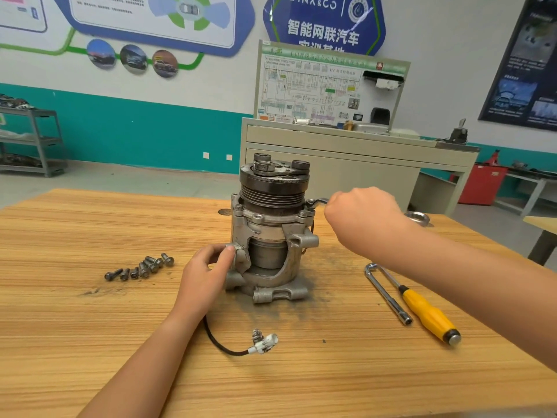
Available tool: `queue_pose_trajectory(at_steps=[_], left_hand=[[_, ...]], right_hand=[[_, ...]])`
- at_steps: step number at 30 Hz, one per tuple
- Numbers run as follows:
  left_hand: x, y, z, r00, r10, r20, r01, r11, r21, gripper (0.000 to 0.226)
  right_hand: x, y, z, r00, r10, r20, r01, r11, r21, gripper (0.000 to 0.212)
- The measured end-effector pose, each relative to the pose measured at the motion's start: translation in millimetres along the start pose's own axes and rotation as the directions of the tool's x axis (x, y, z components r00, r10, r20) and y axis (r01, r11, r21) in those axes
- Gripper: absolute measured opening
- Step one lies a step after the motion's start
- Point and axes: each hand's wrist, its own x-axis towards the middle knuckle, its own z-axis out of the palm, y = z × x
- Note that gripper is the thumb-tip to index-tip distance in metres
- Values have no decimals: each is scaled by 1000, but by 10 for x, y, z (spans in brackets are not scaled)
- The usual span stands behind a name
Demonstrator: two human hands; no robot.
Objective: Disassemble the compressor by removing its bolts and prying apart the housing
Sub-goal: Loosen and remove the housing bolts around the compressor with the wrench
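Grey cast-metal compressor (pixel 268 245) stands upright mid wooden table (pixel 90 297), dark grooved pulley (pixel 272 188) on top, long axis vertical. The front housing wall is cut away and the inner cylinder shows. Flange bolts sit heads-up on the shoulder under the pulley. At least three are in place: left bolt (pixel 239 207), front bolt (pixel 257 218), right bolt (pixel 302 213). Bolt axes run parallel to the body, so a loosening swing has to be flat and horizontal.

Small steel spanner (pixel 316 203): head over the right bolt, shank running out to the right, roughly level. Seating on the bolt head is too small to confirm, but it looks engaged. Right hand (pixel 361 215) is fisted on the shank's outer end, fingers clamped tight round it, just right of the pulley. It's the nearer hand, and the bolt lies left of its knuckles.

Left hand (pixel 208 267) is on the opposite side and lower, thumb pressed on the ragged cutaway edge, fingers curled against the housing wall. I read it as a brace against spanner torque. The body is tall on a small foot, so it could twist or tip if that grip slips.

Row of loose dark bolts (pixel 141 267) lies left of the compressor, so unbolting is partly done. The housing isn't split yet. Black cable with white plug (pixel 262 342) lies in front. L-shaped steel socket wrench (pixel 387 292) and yellow-handled screwdriver (pixel 428 313) lie side by side to the right, untouched. The screwdriver is probably the pry tool.
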Motion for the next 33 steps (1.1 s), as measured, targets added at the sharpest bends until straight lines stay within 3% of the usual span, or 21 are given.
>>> queue_pose_trajectory(at_steps=[4, 8, 13, 19, 24, 26, 29, 33], left_hand=[[5, -11, -2, 1000, 15, 11, -15, 1000, 7, 15], [12, -16, -9, 1000, 12, 22, -12, 1000, 4, 16], [8, -3, -12, 999, 21, 25, -21, 1000, 16, 13], [15, 4, -9, 1000, 17, 24, -18, 1000, 25, 17], [-14, 13, -25, 999, 7, 33, -8, 1000, 21, 18], [-17, 20, -30, 999, 0, 35, 0, 1000, 21, 17], [-25, 25, -36, 999, -3, 42, 2, 1000, 19, 14], [-26, 31, -35, 999, -5, 39, 5, 1000, 8, 13]], right_hand=[[37, 140, 105, 999, -29, -41, 29, 1000, 2, 8], [45, 176, 220, 999, 36, -20, -35, 998, 61, 18], [20, -29, 273, 997, 74, -9, -73, 996, 42, 56], [60, 103, 148, 1000, -9, -15, 7, 993, -115, 27], [146, 317, 456, 978, -95, -183, 75, 991, -115, 50], [211, 421, 584, 972, -118, -202, 91, 986, -138, 42], [370, 456, 680, 973, -89, -215, 64, 990, -122, 22], [648, 402, 767, 965, -25, -263, 28, 1000, 10, 20]])
